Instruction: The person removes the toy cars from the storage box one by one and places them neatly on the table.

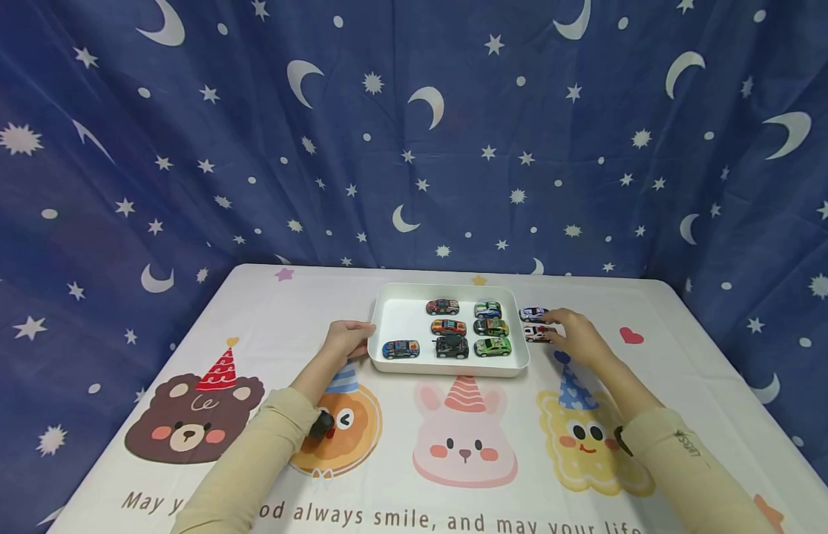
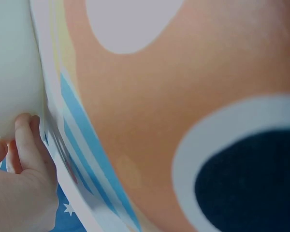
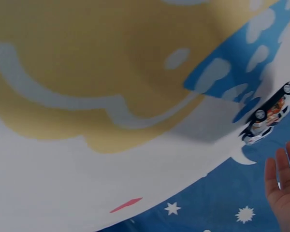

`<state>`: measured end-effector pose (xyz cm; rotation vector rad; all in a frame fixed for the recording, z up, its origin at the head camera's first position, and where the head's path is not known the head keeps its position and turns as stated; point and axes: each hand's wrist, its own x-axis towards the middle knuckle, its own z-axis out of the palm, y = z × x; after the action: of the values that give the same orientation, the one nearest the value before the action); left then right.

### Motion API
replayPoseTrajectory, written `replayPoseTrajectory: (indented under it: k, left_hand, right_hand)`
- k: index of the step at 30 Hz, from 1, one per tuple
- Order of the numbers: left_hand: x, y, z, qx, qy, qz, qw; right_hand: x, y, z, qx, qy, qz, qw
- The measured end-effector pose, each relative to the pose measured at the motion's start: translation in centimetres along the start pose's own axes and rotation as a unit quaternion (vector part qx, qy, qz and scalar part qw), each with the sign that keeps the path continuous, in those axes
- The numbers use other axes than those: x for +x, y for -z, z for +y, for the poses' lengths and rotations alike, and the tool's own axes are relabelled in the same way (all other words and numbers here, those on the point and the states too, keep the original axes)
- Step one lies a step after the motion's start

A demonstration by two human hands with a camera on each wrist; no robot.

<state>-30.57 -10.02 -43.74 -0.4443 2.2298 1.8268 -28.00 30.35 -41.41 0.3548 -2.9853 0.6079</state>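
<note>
On the left, my left hand (image 1: 347, 340) grips the left end of a white tray (image 1: 403, 291); in the left wrist view the fingers (image 2: 26, 140) bend around its edge. Inside the tray stand several toy cars, among them a blue car (image 1: 401, 349), a black car (image 1: 451, 346) and a bright green car (image 1: 492, 346). Just past the tray's right wall, a white-and-purple toy car (image 1: 533, 314) and a white-and-red toy car (image 1: 538, 334) sit on the table. My right hand (image 1: 578, 337) reaches to their right ends, its fingers (image 3: 283, 169) extended in the right wrist view.
A white tablecloth (image 1: 387, 445) printed with party animals and lettering covers the table. Behind the far edge hangs a dark blue curtain (image 1: 360, 185) with moons and stars. The tray stands near the middle of the far half.
</note>
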Motion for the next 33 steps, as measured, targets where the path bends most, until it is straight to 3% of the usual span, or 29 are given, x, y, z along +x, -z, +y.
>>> replayPoseTrajectory:
  k: [11,18,25,33]
  left_hand:
    - [0.2,0.0,-0.3,-0.002,0.013,0.001,0.9999]
    - [-0.1,-0.2,-0.1,-0.001,0.012,0.001,0.9999]
    - [-0.2,-0.2,-0.1,-0.004,0.011,0.004,0.9999]
    - [-0.1,-0.1,0.0,-0.002,0.008,0.007,0.9999]
  right_hand:
    - [-0.1,-0.4,-2.0,0.035,0.037,0.043,0.9978]
    - [-0.1,-0.7,-3.9,0.051,0.043,0.035,0.9972]
    - [0.0,-0.8,-5.4,0.052,0.092,0.054,0.9930]
    - [0.2,-1.0,-7.5,0.024,0.128,0.040,0.9906]
